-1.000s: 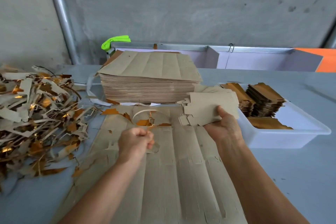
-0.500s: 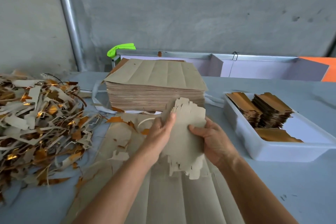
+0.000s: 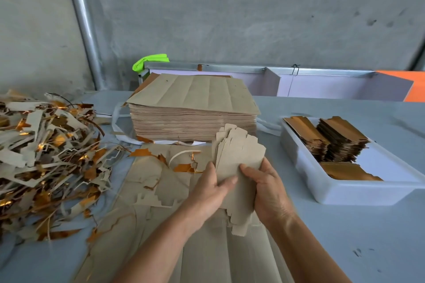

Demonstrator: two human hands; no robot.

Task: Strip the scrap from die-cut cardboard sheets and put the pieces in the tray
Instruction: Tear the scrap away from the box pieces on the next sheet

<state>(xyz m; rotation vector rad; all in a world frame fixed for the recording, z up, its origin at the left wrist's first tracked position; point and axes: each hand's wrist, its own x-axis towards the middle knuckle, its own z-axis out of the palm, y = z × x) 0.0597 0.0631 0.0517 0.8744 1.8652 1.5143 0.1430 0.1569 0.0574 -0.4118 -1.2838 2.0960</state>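
Pieces: die-cut pieces [image 3: 239, 163] upright between both hands, apparently several
Left hand [image 3: 210, 193]: grips their left edge
Right hand [image 3: 268, 190]: grips their right edge
Tray [image 3: 358, 193]: right, apart

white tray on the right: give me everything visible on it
The white tray is a shallow rectangular tub, plastic by its look, with rounded corners and a thin rim. It sits flat on the grey table, to the right of both hands and touched by neither. Inside, toward its far end, stand two stacks of gold-faced pieces; a lower gold stack lies nearer. The right part of its floor is bare white. White strapping lies by its far left corner; contact is unclear.
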